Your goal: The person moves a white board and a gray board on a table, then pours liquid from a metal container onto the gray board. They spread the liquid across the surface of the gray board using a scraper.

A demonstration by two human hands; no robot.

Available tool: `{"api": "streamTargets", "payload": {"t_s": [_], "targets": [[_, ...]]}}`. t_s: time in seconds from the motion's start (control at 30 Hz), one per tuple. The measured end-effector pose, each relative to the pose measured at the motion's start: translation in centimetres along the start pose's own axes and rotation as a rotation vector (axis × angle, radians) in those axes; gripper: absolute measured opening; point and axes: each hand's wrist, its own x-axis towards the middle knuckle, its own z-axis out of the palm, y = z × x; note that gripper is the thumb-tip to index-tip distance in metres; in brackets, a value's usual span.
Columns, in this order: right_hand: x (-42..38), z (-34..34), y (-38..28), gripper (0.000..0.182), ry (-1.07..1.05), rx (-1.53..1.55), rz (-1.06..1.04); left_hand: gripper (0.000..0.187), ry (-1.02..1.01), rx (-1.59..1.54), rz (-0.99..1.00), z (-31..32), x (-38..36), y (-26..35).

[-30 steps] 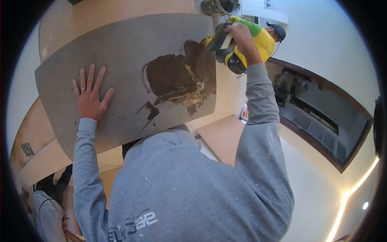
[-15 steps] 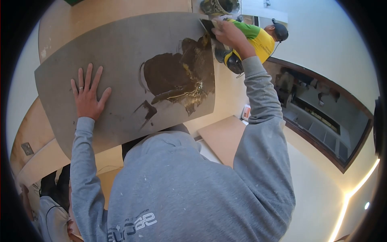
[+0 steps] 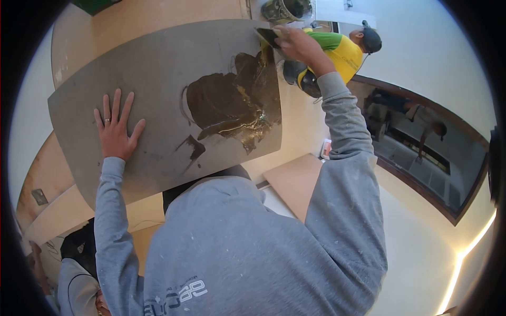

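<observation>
My left hand (image 3: 117,131) lies flat on the grey panel (image 3: 150,66), fingers spread, a ring on one finger. My right hand (image 3: 304,48) is wrapped round a spreader (image 3: 269,37) with a dark flat blade, at the panel's far right corner. Brown, glossy glue (image 3: 213,100) is smeared over the right part of the panel, with thick wet streaks at its edge. A smaller dark smear sits apart, nearer to me. My fingers hide most of the spreader's handle.
A smeared bucket (image 3: 286,10) stands beyond the panel's far right corner. A co-worker in a yellow and green shirt (image 3: 337,55) is close to my right hand. A brown board (image 3: 293,181) and a small white container (image 3: 326,149) are at the right. Another person's sleeve (image 3: 76,284) shows lower left.
The spreader has shifted slightly left and down, and its blade has tilted, over the panel's corner. My left hand stays flat on the panel. The whole view has shifted slightly.
</observation>
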Motion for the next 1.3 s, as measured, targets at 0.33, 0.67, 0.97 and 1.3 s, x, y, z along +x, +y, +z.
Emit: {"api": "streamTargets", "payload": {"t_s": [0.33,0.67,0.97,1.3], "targets": [[-12.5,0.4,-5.4,0.032,-0.070,0.125,0.068,0.076,0.011,-0.001,0.000,0.0,-0.1,-0.1],[-5.8,-2.8,-2.9,0.038,0.054,-0.035,0.085,0.075,-0.026,0.018,-0.010,0.0,-0.1,0.1],[-9.7,-1.2,-4.3,0.045,-0.200,0.022,0.192,0.076,-0.023,-0.011,-0.028,0.2,-0.2,-0.1],[-7.7,-0.3,-3.3,0.036,-0.134,-0.060,0.069,0.076,-0.024,0.001,-0.012,0.2,-0.1,-0.1]]}}
